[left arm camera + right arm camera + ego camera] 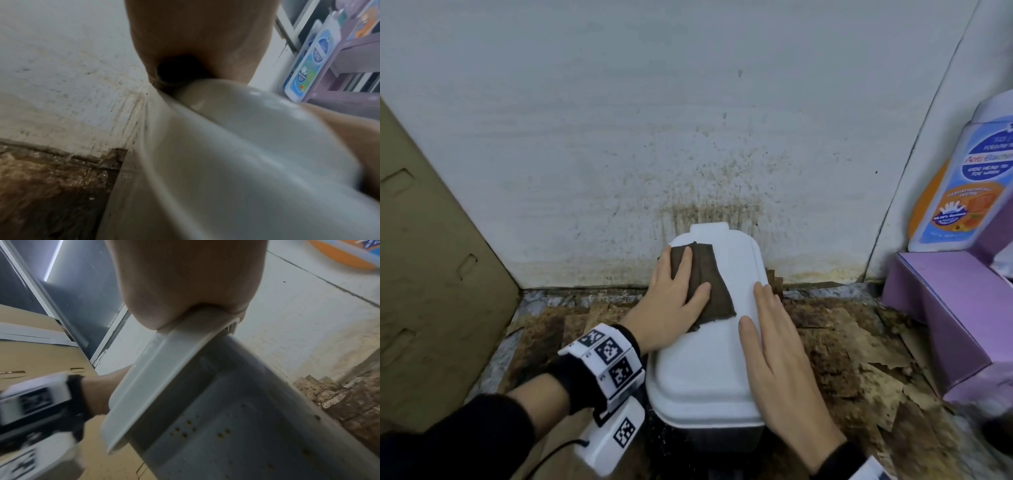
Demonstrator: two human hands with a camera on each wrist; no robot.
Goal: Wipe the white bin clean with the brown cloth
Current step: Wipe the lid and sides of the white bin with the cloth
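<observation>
I'm kneeling at the bin [709, 329], which is standing on the floor [842, 342] against the stained wall [688, 120], lid shut. Starting on the left: my left hand [674, 294] is lying flat on the far left part of the lid, fingers straight and spread, pressing the cloth [709, 284] down onto the plastic. Nothing is curling round it; I'm pinning it under the palm and fingertips. Moving right, my right hand [777, 359] is resting flat along the lid's right edge, fingers straight and together, steadying the bin.

So I'm judging this as the lid-wiping step, with only the far left patch under the cloth. The next move is calling for steady downward pressure while sliding the cloth across toward my right hand and then back toward me, keeping the bin from shifting.

The head view is giving me both hands and the whole lid. The left wrist view is showing the lid's rounded left edge and just a dark sliver of cloth under my palm. The right wrist view is showing what the others aren't: the bin's side wall below the lid rim, dotted with small brown specks, so that side will probably be needing a pass too.
</observation>
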